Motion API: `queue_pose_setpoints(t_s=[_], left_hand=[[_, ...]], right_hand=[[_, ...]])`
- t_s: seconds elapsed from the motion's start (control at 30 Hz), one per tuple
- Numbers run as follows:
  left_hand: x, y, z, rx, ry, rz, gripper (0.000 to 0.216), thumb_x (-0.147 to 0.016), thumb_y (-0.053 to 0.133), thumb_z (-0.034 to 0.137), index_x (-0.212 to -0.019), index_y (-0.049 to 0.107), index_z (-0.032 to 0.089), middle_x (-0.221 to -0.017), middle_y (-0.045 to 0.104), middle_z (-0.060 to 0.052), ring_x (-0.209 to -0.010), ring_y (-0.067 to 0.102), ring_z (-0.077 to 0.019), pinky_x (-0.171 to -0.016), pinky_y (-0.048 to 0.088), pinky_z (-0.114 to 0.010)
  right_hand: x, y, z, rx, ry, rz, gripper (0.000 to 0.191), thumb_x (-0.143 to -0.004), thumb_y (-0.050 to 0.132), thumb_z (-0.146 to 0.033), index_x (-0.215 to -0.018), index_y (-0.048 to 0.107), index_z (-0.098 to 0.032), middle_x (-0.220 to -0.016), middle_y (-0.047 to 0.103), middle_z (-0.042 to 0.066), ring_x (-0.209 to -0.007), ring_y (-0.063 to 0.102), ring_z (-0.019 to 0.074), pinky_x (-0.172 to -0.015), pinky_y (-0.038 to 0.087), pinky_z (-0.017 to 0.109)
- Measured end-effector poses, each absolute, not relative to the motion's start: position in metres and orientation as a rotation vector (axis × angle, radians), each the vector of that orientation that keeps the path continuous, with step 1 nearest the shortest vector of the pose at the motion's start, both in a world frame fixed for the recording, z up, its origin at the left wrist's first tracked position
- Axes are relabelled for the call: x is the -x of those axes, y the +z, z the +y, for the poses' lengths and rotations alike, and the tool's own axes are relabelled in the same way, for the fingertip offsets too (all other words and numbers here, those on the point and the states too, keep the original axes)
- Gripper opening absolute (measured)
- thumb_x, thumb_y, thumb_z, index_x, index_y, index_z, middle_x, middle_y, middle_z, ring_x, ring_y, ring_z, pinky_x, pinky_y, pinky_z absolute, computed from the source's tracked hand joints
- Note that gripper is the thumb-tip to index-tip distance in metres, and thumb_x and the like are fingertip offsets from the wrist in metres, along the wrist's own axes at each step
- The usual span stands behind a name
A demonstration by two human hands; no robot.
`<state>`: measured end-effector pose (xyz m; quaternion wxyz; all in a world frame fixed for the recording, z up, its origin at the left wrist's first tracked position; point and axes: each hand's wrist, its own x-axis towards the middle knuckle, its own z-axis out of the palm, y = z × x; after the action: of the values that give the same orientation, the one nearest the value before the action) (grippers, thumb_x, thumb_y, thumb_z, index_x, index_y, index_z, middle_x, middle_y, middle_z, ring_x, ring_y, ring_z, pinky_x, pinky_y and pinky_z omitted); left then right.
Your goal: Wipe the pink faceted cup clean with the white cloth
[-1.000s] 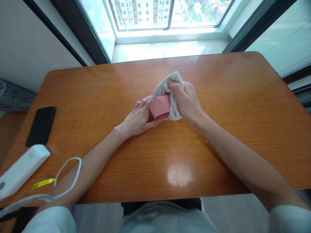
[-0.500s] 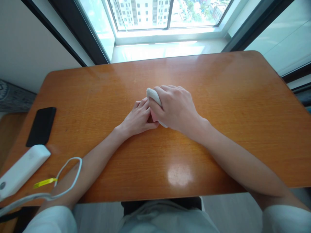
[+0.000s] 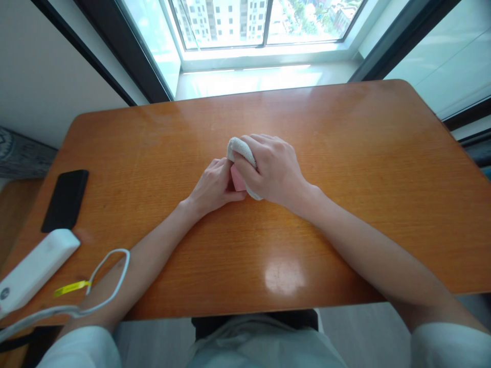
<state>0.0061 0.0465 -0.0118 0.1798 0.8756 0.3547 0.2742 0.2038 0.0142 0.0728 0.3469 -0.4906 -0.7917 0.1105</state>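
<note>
A small pink box lies on the wooden table near its middle, mostly hidden by both hands. My left hand is closed on the box's left side, fingers curled against it. A pale grey cloth is bunched under my right hand, which is closed on it and presses it down over the top of the box. Only a sliver of pink shows between the two hands.
A black phone lies flat at the table's left edge. Nearer me on the left rests a white power bank with a white cable looping past my left forearm. A window sill runs behind the far edge.
My right hand turned palm down and brought the cloth over the pink box, covering it, then slid slightly left. My left hand kept its hold on the box.
</note>
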Motion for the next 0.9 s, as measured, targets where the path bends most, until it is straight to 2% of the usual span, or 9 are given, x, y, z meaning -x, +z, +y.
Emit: queue_pose_setpoints(t_s=[0.23, 0.57, 0.9], left_hand=[[-0.008, -0.011, 0.048, -2.406, 0.826, 1.039, 0.044, -0.071, 0.094, 0.026, -0.106, 0.068, 0.021, -0.104, 0.079, -0.006, -0.098, 0.074, -0.0305, -0.098, 0.059, -0.047], [-0.009, -0.004, 0.046, -2.396, 0.829, 1.085, 0.058, -0.068, 0.092, 0.022, -0.12, 0.067, 0.022, -0.098, 0.079, -0.003, -0.092, 0.074, -0.0294, -0.093, 0.06, -0.044], [-0.007, -0.004, 0.047, -2.39, 0.795, 1.1, 0.081, -0.064, 0.099, 0.017, -0.138, 0.065, 0.021, -0.111, 0.082, -0.005, -0.098, 0.074, -0.0295, -0.091, 0.058, -0.038]], right_hand=[[-0.212, 0.072, 0.019, 1.206, 0.49, -1.929, 0.034, -0.112, 0.05, -0.036, -0.084, 0.067, -0.027, -0.081, 0.07, 0.002, -0.076, 0.059, 0.0213, -0.074, 0.043, 0.037], [-0.223, 0.055, 0.023, 1.041, 0.631, -1.738, 0.047, -0.111, 0.049, -0.058, -0.083, 0.069, -0.026, -0.079, 0.067, 0.003, -0.077, 0.06, 0.0217, -0.075, 0.052, 0.039], [-0.228, 0.03, 0.029, 0.922, 0.72, -1.522, 0.053, -0.108, 0.057, -0.067, -0.076, 0.063, -0.024, -0.076, 0.059, 0.001, -0.074, 0.057, 0.0181, -0.069, 0.05, 0.035]])
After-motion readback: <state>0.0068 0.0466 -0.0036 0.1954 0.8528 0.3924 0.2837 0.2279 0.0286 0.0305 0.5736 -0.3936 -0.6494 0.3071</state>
